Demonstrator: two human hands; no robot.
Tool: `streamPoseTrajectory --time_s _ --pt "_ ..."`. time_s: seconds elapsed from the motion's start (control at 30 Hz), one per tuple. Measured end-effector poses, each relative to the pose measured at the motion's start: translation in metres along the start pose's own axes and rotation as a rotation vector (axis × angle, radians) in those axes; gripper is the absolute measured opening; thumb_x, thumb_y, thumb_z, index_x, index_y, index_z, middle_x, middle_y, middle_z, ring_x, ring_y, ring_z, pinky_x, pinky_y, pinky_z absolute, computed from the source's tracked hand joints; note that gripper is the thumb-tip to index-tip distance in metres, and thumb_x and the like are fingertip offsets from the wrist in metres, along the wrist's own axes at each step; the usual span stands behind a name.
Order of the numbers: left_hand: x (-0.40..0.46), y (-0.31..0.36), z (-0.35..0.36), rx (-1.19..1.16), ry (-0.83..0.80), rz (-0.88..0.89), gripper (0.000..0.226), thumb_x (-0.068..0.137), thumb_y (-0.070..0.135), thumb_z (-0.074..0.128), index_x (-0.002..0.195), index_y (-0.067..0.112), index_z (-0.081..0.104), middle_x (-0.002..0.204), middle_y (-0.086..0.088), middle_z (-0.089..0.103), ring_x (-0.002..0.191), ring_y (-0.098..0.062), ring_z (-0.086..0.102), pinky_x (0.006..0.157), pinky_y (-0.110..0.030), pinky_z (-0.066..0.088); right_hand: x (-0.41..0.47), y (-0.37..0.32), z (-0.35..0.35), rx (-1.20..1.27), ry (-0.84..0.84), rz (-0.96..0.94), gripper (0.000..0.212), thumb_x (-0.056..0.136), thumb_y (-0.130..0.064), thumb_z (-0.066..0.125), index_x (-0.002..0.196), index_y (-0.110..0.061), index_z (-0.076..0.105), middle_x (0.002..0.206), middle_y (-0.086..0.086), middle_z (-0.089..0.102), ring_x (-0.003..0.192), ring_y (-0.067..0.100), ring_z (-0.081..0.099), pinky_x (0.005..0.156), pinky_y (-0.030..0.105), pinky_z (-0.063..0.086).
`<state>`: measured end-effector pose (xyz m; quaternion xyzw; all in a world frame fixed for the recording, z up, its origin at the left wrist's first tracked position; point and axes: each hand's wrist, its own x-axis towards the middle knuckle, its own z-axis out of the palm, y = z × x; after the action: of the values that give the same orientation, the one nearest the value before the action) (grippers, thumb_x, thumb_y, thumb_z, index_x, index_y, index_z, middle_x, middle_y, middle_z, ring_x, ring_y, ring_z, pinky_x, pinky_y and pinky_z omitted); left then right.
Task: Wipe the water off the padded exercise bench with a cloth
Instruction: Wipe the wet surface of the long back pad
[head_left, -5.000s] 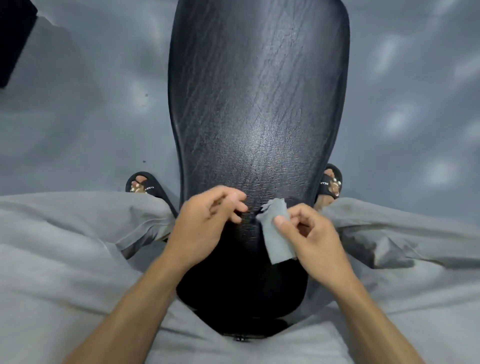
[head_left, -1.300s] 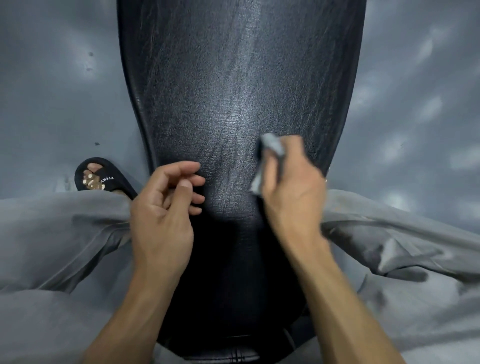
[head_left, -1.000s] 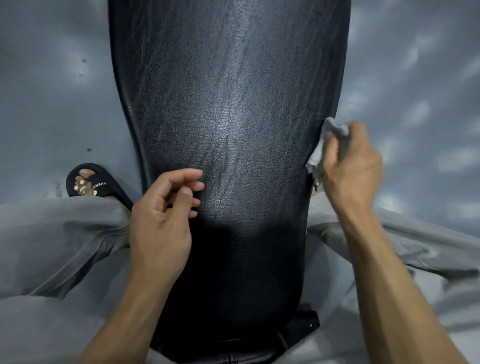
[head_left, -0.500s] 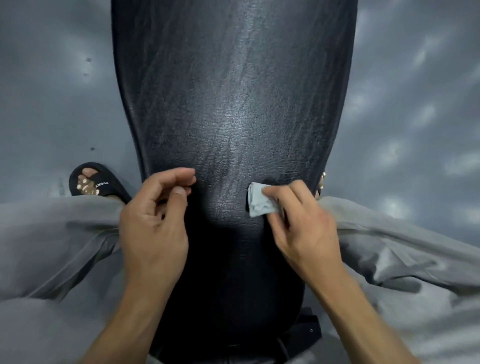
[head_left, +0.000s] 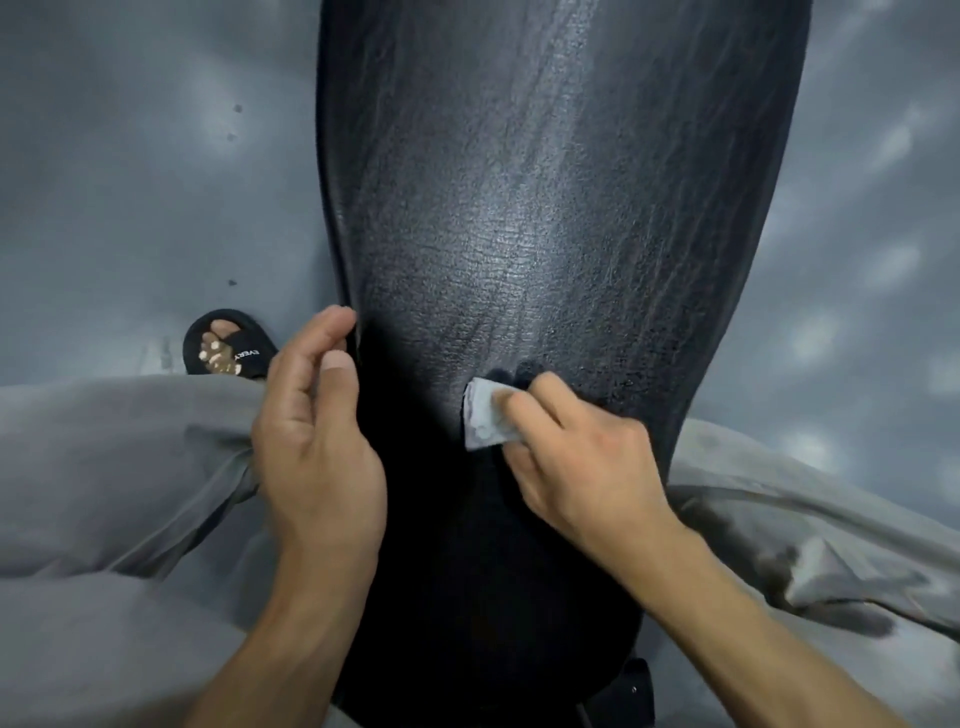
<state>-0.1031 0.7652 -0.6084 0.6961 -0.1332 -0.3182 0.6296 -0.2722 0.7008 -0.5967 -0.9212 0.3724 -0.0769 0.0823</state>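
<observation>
Both hands work low on the padded bench, whose black, creased cover runs from 12 o'clock down to 6 o'clock through the middle of the head view. At about 4 o'clock from the centre, the right hand presses a small folded pale grey cloth onto the pad; its fingers are bent over the cloth's right part, pinning it down, while the cloth's left edge and lower corner stick out bare toward 9 o'clock. The cloth lies flat on the bench's narrow, shadowed part, nearer its right edge than its left. Motion blur softens the fingertips and the cloth's edge.

At roughly 8 o'clock, the left hand sits at the bench's left rim, well apart from the cloth. Its fingers are loosely curled and hold nothing; the index finger tip reaches the rim, though whether it truly touches the cover I cannot tell.

A bright sheen lies on the pad above the hands, toward 12 o'clock; I cannot tell whether it is water or reflected light.

Grey trousers spread on either side of the bench at 8 and 4 o'clock. A black sandal with white lettering, toes showing, stands on the grey floor at 9 o'clock, just beyond the left trouser leg.

No containers are visible.
</observation>
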Motion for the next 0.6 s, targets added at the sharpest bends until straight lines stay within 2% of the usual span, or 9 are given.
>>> streamPoseTrajectory --time_s 0.07,0.17,0.23,0.33,0.4,0.47,0.53,0.6 --pt "0.0 0.001 0.001 -0.031 0.015 -0.025 0.035 0.101 0.026 0.047 0.127 0.021 0.069 0.129 0.002 0.07 0.126 -0.015 0.062 0.114 -0.045 0.044 0.028 0.017 -0.005 -0.053 0.04 0.003 0.016 0.093 -0.028 0.051 0.104 -0.018 0.059 0.09 0.004 0.055 0.06 0.029 0.062 0.037 0.035 0.045" --pt "0.001 0.004 0.002 -0.094 0.028 -0.055 0.036 0.105 0.021 0.044 0.131 0.01 0.066 0.13 -0.003 0.07 0.125 -0.014 0.063 0.114 -0.04 0.046 0.078 0.045 -0.021 -0.092 0.178 0.155 0.029 0.095 -0.029 0.051 0.12 -0.02 0.061 0.104 0.003 0.063 0.08 0.035 0.067 0.054 0.044 0.054" --pt "0.001 0.005 0.001 -0.111 0.04 -0.06 0.034 0.109 0.017 0.041 0.132 0.008 0.064 0.13 -0.003 0.069 0.123 -0.011 0.064 0.112 -0.035 0.047 0.087 0.031 -0.02 -0.053 0.173 0.15 0.033 0.096 -0.031 0.05 0.127 -0.023 0.059 0.107 0.001 0.064 0.083 0.034 0.068 0.056 0.044 0.055" --pt "0.004 0.006 -0.002 -0.111 0.053 -0.05 0.037 0.106 0.025 0.04 0.129 0.014 0.066 0.127 0.003 0.07 0.119 -0.009 0.065 0.107 -0.03 0.049 0.057 -0.018 0.001 -0.037 -0.002 -0.154 0.032 0.093 -0.03 0.058 0.123 -0.025 0.065 0.092 -0.001 0.057 0.062 0.025 0.065 0.04 0.034 0.048" --pt "0.005 0.007 -0.001 -0.131 0.061 -0.055 0.038 0.104 0.028 0.038 0.127 0.018 0.066 0.126 0.006 0.071 0.118 -0.009 0.065 0.104 -0.028 0.05 0.041 -0.034 0.012 -0.005 -0.091 -0.364 0.03 0.09 -0.027 0.064 0.12 -0.025 0.069 0.087 -0.002 0.054 0.058 0.021 0.062 0.037 0.032 0.042" --pt "0.004 0.007 -0.001 -0.141 0.073 -0.059 0.037 0.104 0.029 0.039 0.126 0.018 0.067 0.126 0.007 0.071 0.117 -0.01 0.065 0.102 -0.026 0.05 0.064 -0.023 0.009 -0.007 -0.091 -0.457 0.026 0.093 -0.027 0.063 0.118 -0.027 0.07 0.087 -0.001 0.055 0.06 0.021 0.064 0.036 0.031 0.042" --pt "0.004 0.009 -0.001 -0.149 0.069 -0.067 0.036 0.106 0.027 0.039 0.126 0.018 0.067 0.125 0.007 0.071 0.117 -0.009 0.065 0.101 -0.024 0.05 0.11 -0.003 0.0 -0.076 0.028 -0.409 0.027 0.098 -0.03 0.052 0.118 -0.029 0.07 0.091 0.0 0.06 0.064 0.026 0.067 0.04 0.035 0.049" --pt "0.004 0.01 -0.003 -0.122 0.053 -0.079 0.034 0.11 0.024 0.038 0.127 0.02 0.068 0.123 0.011 0.071 0.117 -0.008 0.065 0.101 -0.023 0.05 0.162 0.018 -0.016 -0.143 0.14 -0.219 0.032 0.1 -0.036 0.042 0.119 -0.03 0.067 0.1 0.002 0.064 0.074 0.033 0.068 0.052 0.044 0.055"
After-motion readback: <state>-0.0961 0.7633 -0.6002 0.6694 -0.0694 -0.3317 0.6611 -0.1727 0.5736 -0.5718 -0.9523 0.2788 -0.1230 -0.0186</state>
